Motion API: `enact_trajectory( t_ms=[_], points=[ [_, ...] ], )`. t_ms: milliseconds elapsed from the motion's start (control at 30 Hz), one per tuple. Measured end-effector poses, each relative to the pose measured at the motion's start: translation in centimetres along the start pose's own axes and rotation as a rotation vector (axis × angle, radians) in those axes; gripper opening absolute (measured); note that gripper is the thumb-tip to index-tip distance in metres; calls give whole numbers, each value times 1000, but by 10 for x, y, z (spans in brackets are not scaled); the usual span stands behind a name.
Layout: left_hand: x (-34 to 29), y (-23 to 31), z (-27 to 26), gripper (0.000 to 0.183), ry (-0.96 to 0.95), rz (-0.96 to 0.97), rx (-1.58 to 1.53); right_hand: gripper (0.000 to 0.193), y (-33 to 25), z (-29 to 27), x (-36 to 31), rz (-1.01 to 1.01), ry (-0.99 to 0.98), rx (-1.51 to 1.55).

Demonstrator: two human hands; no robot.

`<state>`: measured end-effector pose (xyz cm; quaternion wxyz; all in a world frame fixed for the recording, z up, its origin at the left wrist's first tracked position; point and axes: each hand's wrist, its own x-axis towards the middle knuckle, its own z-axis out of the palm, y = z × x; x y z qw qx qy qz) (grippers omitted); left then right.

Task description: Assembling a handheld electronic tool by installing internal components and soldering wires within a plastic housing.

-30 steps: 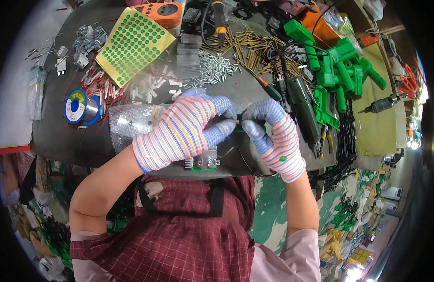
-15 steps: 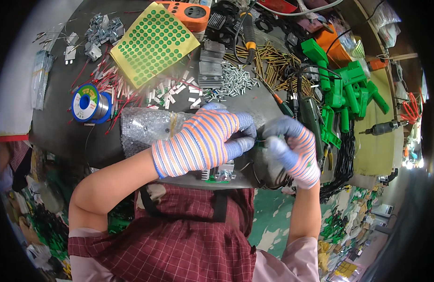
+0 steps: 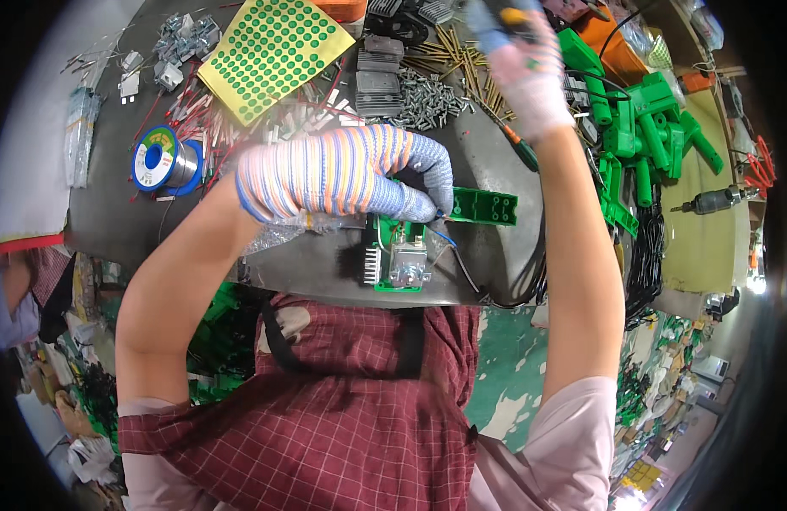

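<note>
My left hand [image 3: 342,175], in a striped knit glove, pinches the end of a thin wire [image 3: 445,239] between thumb and forefinger. The blue wire comes out of a black cable [image 3: 473,279]. Just below these fingers lies a green plastic housing [image 3: 383,228] holding a metal block [image 3: 408,262], with a white finned part [image 3: 371,266] at its left. Beside the fingertips rests an open green shell [image 3: 494,207]. My right hand [image 3: 525,72], gloved and blurred, is raised at the far edge, closed around a black-and-yellow soldering iron [image 3: 514,15].
A blue solder spool [image 3: 165,162] stands at left, near a yellow sheet of green round stickers [image 3: 274,55]. Heat sinks [image 3: 378,81], screws [image 3: 427,98] and brass rods [image 3: 449,51] lie at the back. Green handle shells [image 3: 640,136] are piled at right.
My right hand has moved from beside the left hand to the far edge and grasped the soldering iron. My left hand has shifted left, and the green housing and shell now show more. The view has shifted.
</note>
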<state>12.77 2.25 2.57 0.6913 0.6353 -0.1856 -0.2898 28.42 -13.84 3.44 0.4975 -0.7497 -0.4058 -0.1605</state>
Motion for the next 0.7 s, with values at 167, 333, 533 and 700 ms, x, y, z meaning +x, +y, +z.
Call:
enact_trajectory(
  t_ms=[167,333,533,700],
  points=[
    [2,8,0,14,-82,-51,236,32,-63,-72,-65,439,383,385],
    [7,9,-3,16,-107,-70,350,28,-81,-132,-132,691,728,722],
    [10,15,-2,18,-111,-81,534,30,-71,-126,-171,935,697,813],
    [11,20,2,20,-96,-133,597,29,-63,-117,-172,873,439,845]
  ],
)
